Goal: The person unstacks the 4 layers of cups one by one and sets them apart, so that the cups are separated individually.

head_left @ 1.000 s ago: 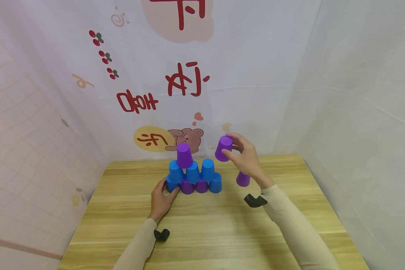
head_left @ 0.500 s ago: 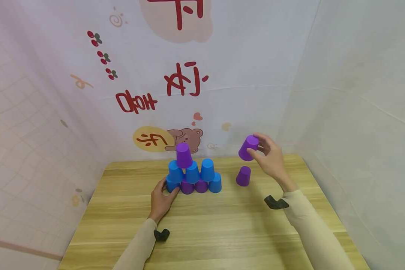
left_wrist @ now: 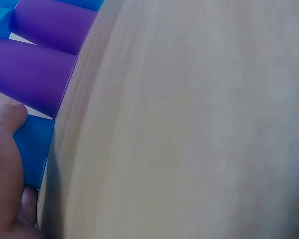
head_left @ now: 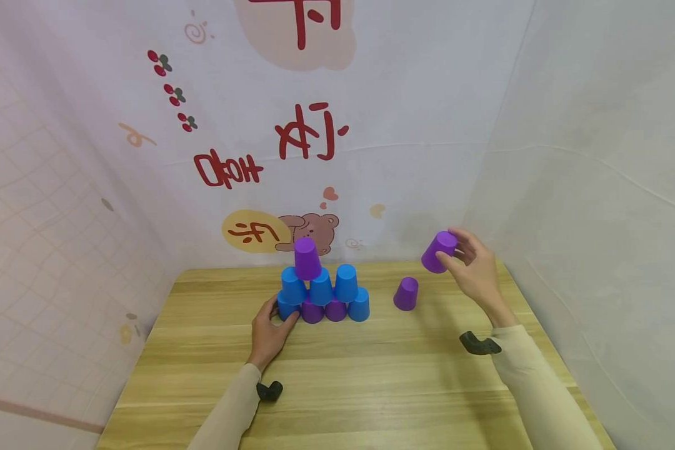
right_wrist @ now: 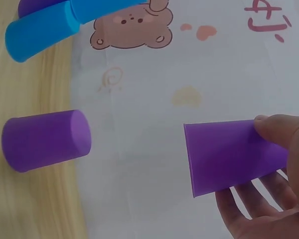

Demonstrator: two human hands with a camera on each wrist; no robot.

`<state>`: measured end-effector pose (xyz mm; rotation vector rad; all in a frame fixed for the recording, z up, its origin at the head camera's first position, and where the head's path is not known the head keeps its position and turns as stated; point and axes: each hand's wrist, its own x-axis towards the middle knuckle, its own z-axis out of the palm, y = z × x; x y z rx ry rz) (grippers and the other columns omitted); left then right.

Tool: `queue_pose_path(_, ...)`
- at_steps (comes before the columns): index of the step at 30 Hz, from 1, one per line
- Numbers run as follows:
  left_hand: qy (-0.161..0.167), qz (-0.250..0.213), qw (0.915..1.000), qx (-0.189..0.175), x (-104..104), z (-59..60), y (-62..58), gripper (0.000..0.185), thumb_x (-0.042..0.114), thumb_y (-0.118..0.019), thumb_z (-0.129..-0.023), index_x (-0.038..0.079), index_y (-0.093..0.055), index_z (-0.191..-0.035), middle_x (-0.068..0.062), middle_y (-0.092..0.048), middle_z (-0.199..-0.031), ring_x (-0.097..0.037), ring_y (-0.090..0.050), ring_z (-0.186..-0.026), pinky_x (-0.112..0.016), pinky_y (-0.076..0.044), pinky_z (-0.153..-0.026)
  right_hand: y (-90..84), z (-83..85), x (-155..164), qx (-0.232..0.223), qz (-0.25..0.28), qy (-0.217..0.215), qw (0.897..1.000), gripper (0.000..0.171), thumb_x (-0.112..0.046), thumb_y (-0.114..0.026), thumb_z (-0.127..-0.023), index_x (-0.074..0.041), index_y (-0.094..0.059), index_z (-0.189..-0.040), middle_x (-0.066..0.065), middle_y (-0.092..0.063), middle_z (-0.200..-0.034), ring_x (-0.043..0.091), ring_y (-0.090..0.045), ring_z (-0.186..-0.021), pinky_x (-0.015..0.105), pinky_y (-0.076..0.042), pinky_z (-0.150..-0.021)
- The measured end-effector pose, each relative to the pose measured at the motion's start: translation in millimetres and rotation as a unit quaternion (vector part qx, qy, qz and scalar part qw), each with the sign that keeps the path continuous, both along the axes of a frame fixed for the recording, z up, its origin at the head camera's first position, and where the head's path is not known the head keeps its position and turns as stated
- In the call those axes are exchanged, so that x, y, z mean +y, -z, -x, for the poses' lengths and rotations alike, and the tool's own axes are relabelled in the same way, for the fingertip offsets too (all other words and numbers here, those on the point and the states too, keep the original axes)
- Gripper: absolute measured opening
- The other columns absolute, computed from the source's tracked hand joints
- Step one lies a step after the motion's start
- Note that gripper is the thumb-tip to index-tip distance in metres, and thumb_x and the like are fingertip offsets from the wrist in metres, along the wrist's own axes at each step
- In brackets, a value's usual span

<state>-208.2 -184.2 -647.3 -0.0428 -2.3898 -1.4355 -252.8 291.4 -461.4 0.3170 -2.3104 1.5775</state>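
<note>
My right hand (head_left: 475, 269) holds a purple cup (head_left: 440, 252) upside down in the air, thumb on one side and fingers on the other. Below and left of it another purple cup (head_left: 406, 294) stands inverted on the table. My left hand (head_left: 270, 334) grips the leftmost blue cup (left_wrist: 36, 149) in the bottom row of a cup pyramid. That row also has two purple cups (head_left: 335, 309) and a blue cup (head_left: 359, 305) at its right end. Three blue cups (head_left: 346, 284) form the row above. On top, toward the left, sits one purple cup (head_left: 307, 259).
The wooden table (head_left: 337, 387) meets a white printed cloth backdrop (head_left: 416, 125) close behind the cups. Cloth walls stand at both sides. A black wrist mount (head_left: 480, 344) sits on the right forearm and another black mount (head_left: 269, 392) on the left.
My right hand has carried the purple cup to the right, from near the pyramid to past the lone standing cup, which shows fully now. My left hand has stayed in place.
</note>
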Motion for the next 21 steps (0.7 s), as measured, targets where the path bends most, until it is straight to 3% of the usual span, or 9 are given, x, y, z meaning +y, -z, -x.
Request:
queue_pose_path(5, 0.003, -0.004, 0.9999, -0.010, -0.4, -0.5, -1.3, 0.069, 0.012, -0.092, -0.096, -0.001, -0.061, -0.156, -0.025, -0.071, -0.150, -0.043, -0.072, -0.137, -0.059, -0.062, -0.117, 12.3, -1.0, 5.9, -0.019, -0.008, 0.007, 1.000, 0.066, -0.008, -0.083, -0.103, 0.000, -0.054, -0.162, 0.028, -0.067, -0.155, -0.011, -0.065, -0.123, 0.005, -0.054, -0.108)
queue_pose_path(11, 0.003, -0.008, 0.9999, -0.012, 1.5, -1.1, -2.5, 0.070, 0.010, -0.092, -0.095, -0.001, -0.060, -0.157, -0.026, -0.070, -0.152, -0.044, -0.071, -0.139, -0.058, -0.061, -0.119, 28.5, -2.8, 11.3, -0.058, -0.016, 0.023, 0.998, 0.070, -0.014, -0.084, -0.104, -0.003, -0.051, -0.165, 0.024, -0.065, -0.160, 0.000, -0.065, -0.129, 0.006, -0.054, -0.110)
queue_pose_path(21, -0.004, -0.003, 1.0000, 0.000, 2.3, -1.2, -1.9, 0.069, 0.009, -0.091, -0.096, -0.001, -0.060, -0.157, -0.026, -0.070, -0.151, -0.044, -0.072, -0.138, -0.059, -0.062, -0.117, 51.9, -2.6, 13.3, -0.073, -0.018, 0.027, 0.997, 0.068, -0.008, -0.083, -0.103, 0.003, -0.052, -0.162, 0.029, -0.063, -0.160, 0.011, -0.068, -0.135, 0.004, -0.054, -0.109)
